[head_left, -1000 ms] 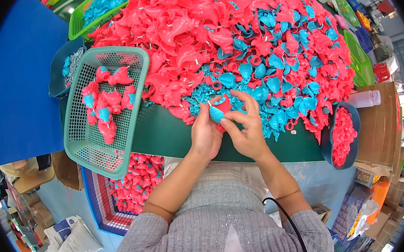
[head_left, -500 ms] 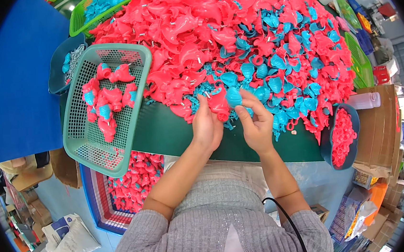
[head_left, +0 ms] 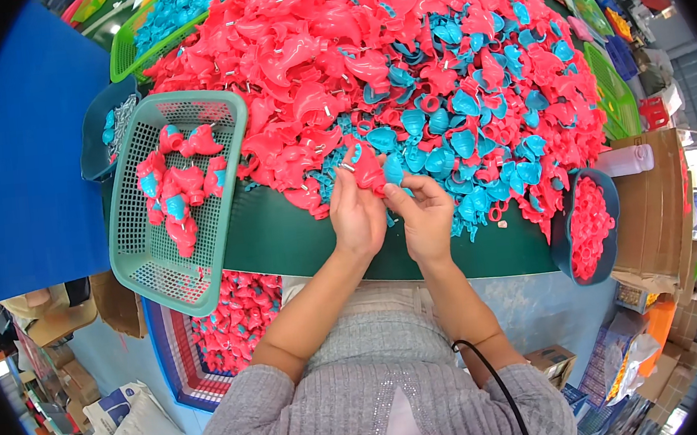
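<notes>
A big heap of pink plastic parts (head_left: 333,45) mixed with small blue plastic parts (head_left: 456,117) covers the green table (head_left: 284,240). At the heap's near edge my left hand (head_left: 356,213) grips a pink part (head_left: 367,166) from the left. My right hand (head_left: 424,211) pinches a small blue part (head_left: 394,168) against that pink part. Both hands meet over the table's front strip, fingers closed around the two pieces.
A green mesh basket (head_left: 153,259) with several joined pink-and-blue pieces sits to the left. A dark bowl (head_left: 586,230) of small pink rings stands at right beside a white bottle (head_left: 624,160). A striped crate of pink parts (head_left: 233,319) lies below the table. Cardboard boxes (head_left: 654,207) are at right.
My hands drew back from the heap toward me, carrying a pink part and a blue part, and came together at the table's front.
</notes>
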A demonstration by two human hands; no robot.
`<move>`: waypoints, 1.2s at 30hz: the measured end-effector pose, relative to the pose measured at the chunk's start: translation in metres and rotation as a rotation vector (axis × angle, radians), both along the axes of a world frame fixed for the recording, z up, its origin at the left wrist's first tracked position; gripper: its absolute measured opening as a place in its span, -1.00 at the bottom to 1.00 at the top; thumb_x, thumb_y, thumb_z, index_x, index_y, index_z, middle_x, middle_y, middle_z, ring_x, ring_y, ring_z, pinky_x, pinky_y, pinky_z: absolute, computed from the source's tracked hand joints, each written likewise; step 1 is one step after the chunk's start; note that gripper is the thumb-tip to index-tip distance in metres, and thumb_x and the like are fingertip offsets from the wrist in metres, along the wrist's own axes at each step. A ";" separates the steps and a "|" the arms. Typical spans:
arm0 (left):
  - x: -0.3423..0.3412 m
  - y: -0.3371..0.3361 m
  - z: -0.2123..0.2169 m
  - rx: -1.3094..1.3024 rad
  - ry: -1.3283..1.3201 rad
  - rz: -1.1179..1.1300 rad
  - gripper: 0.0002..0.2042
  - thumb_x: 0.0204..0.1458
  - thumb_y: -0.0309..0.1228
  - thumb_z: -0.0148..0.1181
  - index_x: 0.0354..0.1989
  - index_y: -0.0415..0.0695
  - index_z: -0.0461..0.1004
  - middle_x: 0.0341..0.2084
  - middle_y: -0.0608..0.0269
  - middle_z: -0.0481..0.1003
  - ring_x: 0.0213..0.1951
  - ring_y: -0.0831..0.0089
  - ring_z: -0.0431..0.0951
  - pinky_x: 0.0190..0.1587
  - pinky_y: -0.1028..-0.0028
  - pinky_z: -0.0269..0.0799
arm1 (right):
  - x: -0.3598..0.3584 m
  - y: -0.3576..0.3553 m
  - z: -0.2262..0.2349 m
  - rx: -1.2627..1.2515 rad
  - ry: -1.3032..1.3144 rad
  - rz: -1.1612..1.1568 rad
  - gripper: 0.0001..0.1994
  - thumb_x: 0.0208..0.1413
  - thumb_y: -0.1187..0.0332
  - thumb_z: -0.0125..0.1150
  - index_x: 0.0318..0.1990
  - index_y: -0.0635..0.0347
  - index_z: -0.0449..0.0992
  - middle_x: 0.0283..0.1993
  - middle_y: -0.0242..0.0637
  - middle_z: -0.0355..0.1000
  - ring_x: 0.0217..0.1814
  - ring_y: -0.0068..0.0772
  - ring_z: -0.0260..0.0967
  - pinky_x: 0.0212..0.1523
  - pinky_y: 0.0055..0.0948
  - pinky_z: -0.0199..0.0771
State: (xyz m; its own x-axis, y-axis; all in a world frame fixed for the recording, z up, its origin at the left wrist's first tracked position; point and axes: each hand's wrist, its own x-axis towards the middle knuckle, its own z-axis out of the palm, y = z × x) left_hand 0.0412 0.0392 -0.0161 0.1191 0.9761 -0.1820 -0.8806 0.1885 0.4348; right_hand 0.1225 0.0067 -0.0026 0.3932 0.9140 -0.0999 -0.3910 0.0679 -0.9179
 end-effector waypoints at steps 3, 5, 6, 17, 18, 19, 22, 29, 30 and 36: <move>-0.001 0.000 -0.005 0.013 0.003 -0.001 -0.48 0.29 -0.11 -0.32 0.27 -0.25 -0.03 0.09 0.06 0.27 0.13 0.26 0.27 0.18 0.27 0.17 | 0.006 -0.002 0.001 -0.025 -0.015 0.040 -0.89 -0.01 0.65 0.23 -0.33 0.37 0.43 -0.21 -0.17 0.47 -0.31 -0.49 0.49 -0.32 -0.54 0.59; 0.001 -0.001 -0.003 0.015 0.003 -0.007 -0.47 0.29 -0.11 -0.32 0.27 -0.25 -0.04 0.10 0.06 0.27 0.13 0.27 0.27 0.18 0.28 0.17 | 0.009 -0.002 -0.001 -0.022 -0.049 0.051 -0.88 -0.03 0.67 0.24 -0.34 0.37 0.43 -0.19 -0.14 0.46 -0.31 -0.49 0.49 -0.32 -0.54 0.60; 0.003 -0.001 -0.001 0.004 0.005 -0.010 -0.50 0.28 -0.09 -0.31 0.21 -0.23 0.07 0.08 0.09 0.30 0.13 0.26 0.28 0.18 0.26 0.18 | 0.010 -0.002 -0.001 -0.015 -0.077 0.031 -0.87 -0.04 0.68 0.24 -0.35 0.38 0.42 -0.16 -0.11 0.45 -0.31 -0.48 0.49 -0.32 -0.54 0.60; -0.011 0.007 -0.011 0.090 -0.021 -0.016 -0.51 0.29 -0.14 -0.27 0.24 -0.25 0.05 0.07 0.10 0.31 0.08 0.28 0.34 0.16 0.29 0.22 | 0.022 0.018 0.008 0.075 -0.246 -0.078 -0.90 -0.06 0.65 0.27 -0.41 0.37 0.44 -0.21 -0.10 0.48 -0.34 -0.49 0.48 -0.42 -0.55 0.54; -0.015 0.009 -0.011 0.053 -0.034 -0.005 -0.52 0.29 -0.11 -0.29 0.21 -0.23 0.09 0.06 0.10 0.32 0.06 0.28 0.35 0.14 0.29 0.23 | 0.027 0.025 0.012 0.075 -0.611 -0.115 -0.91 -0.07 0.61 0.28 -0.41 0.36 0.48 -0.22 -0.10 0.50 -0.31 -0.44 0.49 -0.37 -0.51 0.53; -0.019 0.010 -0.011 0.013 -0.048 0.003 -0.52 0.28 -0.09 -0.32 0.19 -0.21 0.13 0.05 0.11 0.34 0.05 0.28 0.36 0.13 0.29 0.25 | 0.030 0.030 0.015 0.070 -0.978 -0.152 -0.91 -0.07 0.57 0.30 -0.40 0.35 0.51 -0.23 -0.11 0.51 -0.29 -0.39 0.50 -0.33 -0.47 0.52; -0.027 0.008 -0.006 -0.010 -0.152 -0.123 -0.48 0.26 0.01 -0.33 0.12 -0.19 0.22 0.04 0.12 0.36 0.03 0.27 0.37 0.10 0.29 0.25 | 0.035 0.034 0.017 0.192 -1.161 -0.181 -0.89 -0.09 0.51 0.32 -0.38 0.33 0.54 -0.18 -0.10 0.51 -0.21 -0.26 0.49 -0.18 -0.37 0.47; -0.023 0.004 0.027 -0.117 -0.081 -0.168 -0.47 0.28 0.00 -0.53 0.19 -0.11 0.17 0.02 0.17 0.36 0.07 0.30 0.34 0.17 0.23 0.19 | 0.018 0.016 0.035 0.251 -0.975 0.329 -0.90 -0.10 0.43 0.28 -0.39 0.20 0.55 0.15 -0.17 0.31 0.35 0.02 -0.02 0.27 -0.07 -0.01; -0.022 0.003 0.030 -0.117 -0.080 -0.166 -0.47 0.28 0.00 -0.53 0.19 -0.11 0.17 0.02 0.17 0.36 0.07 0.30 0.34 0.17 0.23 0.19 | 0.017 0.016 0.035 0.276 -1.054 0.306 -0.91 -0.10 0.43 0.27 -0.39 0.19 0.55 0.19 -0.16 0.27 0.37 0.06 -0.07 0.29 -0.04 -0.07; -0.022 -0.002 0.027 -0.075 -0.173 -0.192 -0.51 0.29 -0.07 -0.42 0.17 -0.17 0.19 0.08 0.15 0.34 0.13 0.26 0.31 0.23 0.21 0.15 | 0.020 0.014 0.038 0.250 -1.089 0.326 -0.90 -0.07 0.43 0.25 -0.36 0.16 0.57 0.21 -0.15 0.25 0.39 0.07 -0.09 0.31 -0.03 -0.10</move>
State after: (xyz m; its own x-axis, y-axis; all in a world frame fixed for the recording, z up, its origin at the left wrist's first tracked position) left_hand 0.0189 0.0371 0.0111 0.3360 0.9171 -0.2144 -0.8855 0.3851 0.2598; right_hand 0.1422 0.0207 0.0355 -0.0973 0.9341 0.3435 0.5637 0.3362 -0.7545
